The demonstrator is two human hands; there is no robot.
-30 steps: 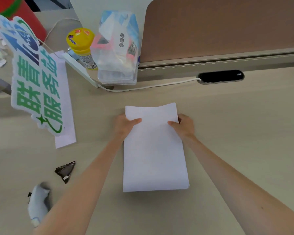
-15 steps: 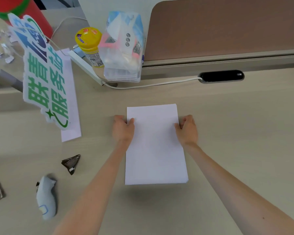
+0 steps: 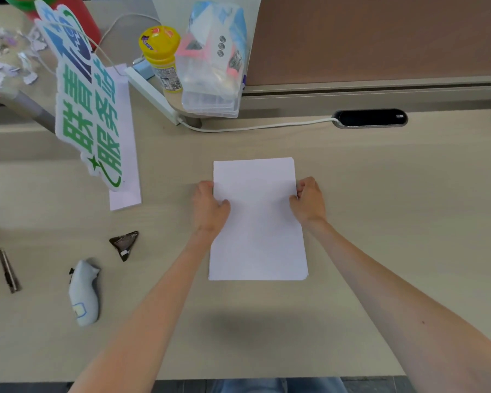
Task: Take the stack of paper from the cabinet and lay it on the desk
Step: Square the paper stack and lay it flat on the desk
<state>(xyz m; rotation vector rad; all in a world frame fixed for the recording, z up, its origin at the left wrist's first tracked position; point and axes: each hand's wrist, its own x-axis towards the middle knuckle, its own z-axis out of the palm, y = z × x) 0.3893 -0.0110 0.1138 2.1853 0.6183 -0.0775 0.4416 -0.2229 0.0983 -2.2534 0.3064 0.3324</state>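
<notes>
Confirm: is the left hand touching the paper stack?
Touching. In the head view the left hand sits at the left edge of the paper stack, its thumb lying on the top sheet.

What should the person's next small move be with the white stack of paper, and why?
Probably let go and draw both hands back. The white stack of paper appears to lie flat on the light wooden desk, its edges roughly squared, while the left hand and right hand grip its long sides. Nothing nearby crowds it, so releasing would likely finish the placement.
</notes>
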